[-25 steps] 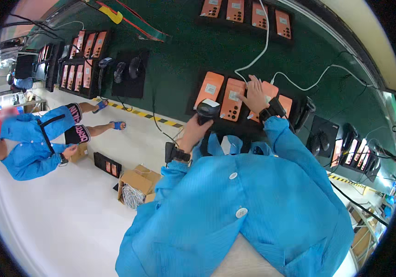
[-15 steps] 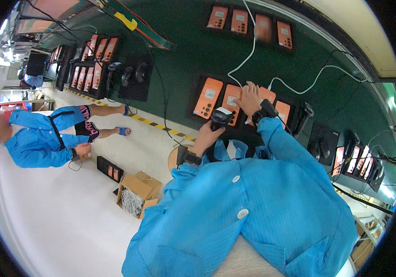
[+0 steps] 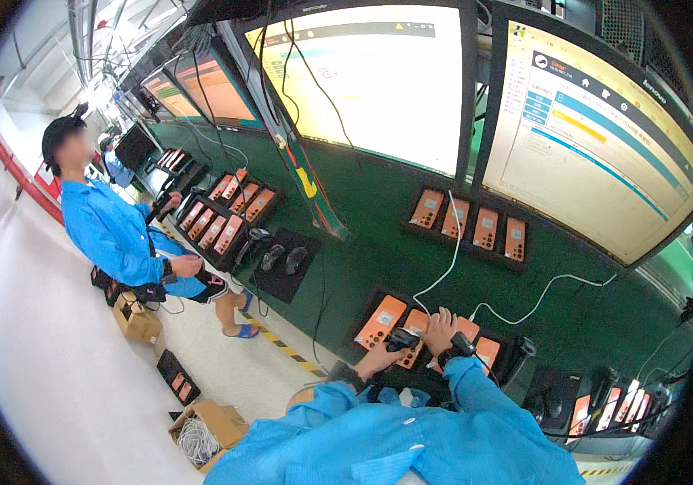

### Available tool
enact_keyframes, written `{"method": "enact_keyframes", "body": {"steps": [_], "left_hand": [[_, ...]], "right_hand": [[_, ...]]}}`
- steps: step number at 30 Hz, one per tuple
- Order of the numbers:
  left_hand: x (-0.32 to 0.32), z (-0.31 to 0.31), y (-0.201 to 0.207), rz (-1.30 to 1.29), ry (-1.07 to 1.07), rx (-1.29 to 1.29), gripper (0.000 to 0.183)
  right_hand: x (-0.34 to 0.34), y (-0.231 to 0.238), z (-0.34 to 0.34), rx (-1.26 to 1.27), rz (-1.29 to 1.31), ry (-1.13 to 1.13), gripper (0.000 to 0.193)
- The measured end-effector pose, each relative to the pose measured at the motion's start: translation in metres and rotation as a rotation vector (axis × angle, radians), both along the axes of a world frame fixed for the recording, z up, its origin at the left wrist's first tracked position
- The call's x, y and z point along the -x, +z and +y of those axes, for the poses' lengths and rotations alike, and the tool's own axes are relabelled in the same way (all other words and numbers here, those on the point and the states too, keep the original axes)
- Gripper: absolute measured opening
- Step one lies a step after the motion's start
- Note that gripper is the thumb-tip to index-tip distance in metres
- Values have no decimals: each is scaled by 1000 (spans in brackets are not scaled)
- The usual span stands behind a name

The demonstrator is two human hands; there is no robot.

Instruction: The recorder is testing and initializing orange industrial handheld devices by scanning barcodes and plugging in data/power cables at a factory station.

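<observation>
My left hand is closed round a black handheld barcode scanner, which hangs over the row of orange phones in a dark tray. Left of the scanner lies one orange phone, camera end toward me and a white label on its back. A second phone is partly covered by the scanner. My right hand lies over the middle of the row, fingers stretched out, touching or just above the phones; the exact contact is hidden. Beside it, another phone shows. A white cable runs down to the second phone.
Two lit monitors stand behind the green bench. Another tray of phones lies below them. A black scanner stands at right. A co-worker in blue is at left, near cardboard boxes.
The view has tilted upward, bringing the monitors into sight. Both hands keep nearly the same place over the tray, and the scanner is still in my left hand. The co-worker's hands are apart.
</observation>
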State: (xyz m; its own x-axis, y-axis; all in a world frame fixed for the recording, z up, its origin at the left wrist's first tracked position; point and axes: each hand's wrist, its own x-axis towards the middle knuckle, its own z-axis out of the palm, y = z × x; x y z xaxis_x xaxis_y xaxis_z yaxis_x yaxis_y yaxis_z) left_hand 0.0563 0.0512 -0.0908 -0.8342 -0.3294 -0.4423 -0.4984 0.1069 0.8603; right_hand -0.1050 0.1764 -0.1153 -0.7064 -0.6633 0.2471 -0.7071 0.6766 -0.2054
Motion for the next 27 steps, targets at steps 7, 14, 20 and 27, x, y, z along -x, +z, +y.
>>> {"method": "enact_keyframes", "body": {"steps": [7, 14, 20, 27], "left_hand": [[6, 6, 33, -147, -1, -61, 33], [5, 2, 52, -189, -140, -104, 31], [9, -8, 65, -130, -134, -68, 35], [24, -55, 56, -17, 80, 292, 53]], "right_hand": [[10, -42, 11, 113, 243, 2, 13], [14, -46, 9, 172, 290, -16, 20], [4, -7, 15, 46, -18, 41, 50], [-29, 11, 8, 296, -240, -34, 41]]}}
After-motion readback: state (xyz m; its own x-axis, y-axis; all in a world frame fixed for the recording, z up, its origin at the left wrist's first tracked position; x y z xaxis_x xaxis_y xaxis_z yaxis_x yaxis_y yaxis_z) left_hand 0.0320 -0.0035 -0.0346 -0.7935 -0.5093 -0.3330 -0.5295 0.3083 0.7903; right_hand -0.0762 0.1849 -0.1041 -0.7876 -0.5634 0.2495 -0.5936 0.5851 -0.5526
